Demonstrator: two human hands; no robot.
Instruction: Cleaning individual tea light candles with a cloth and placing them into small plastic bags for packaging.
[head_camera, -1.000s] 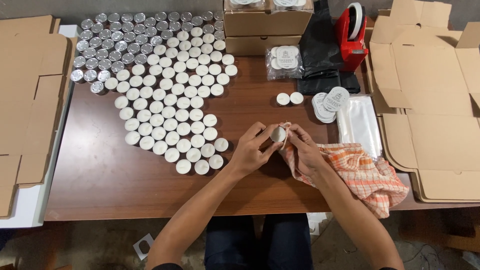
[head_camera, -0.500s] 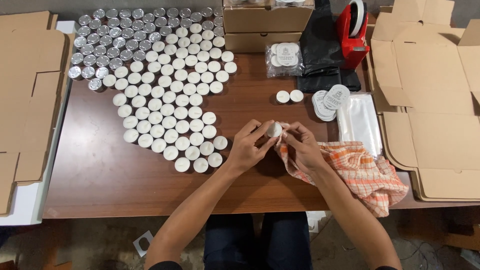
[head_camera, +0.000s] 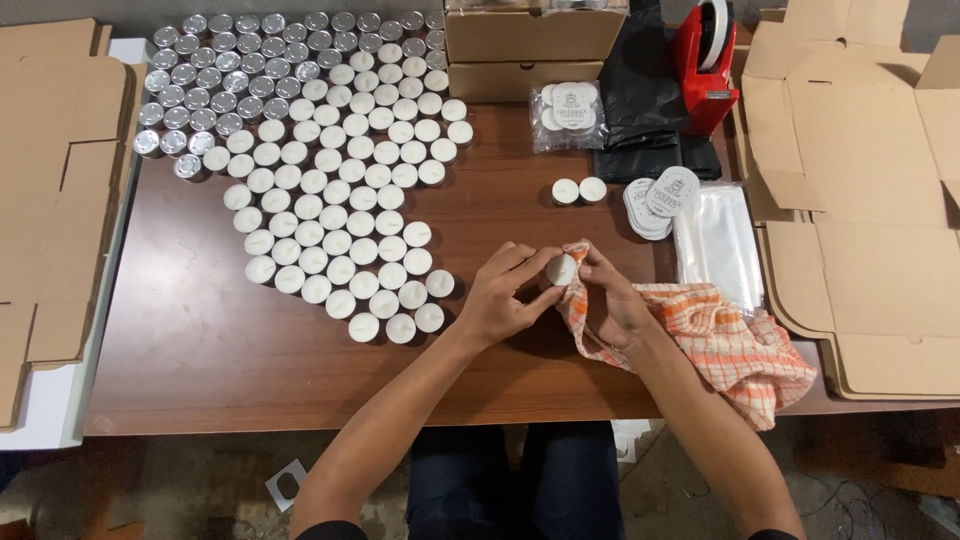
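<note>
matt white wax tealight, checked woven cloth, glossy wooden table

head camera looks straight down at table.

Bare tabletop lies open at seven to nine o'clock of the hands, while the field of tealights blocks ten to eleven, stacked boxes and two loose candles stand at twelve, and the checked cloth fills three to four.
</note>
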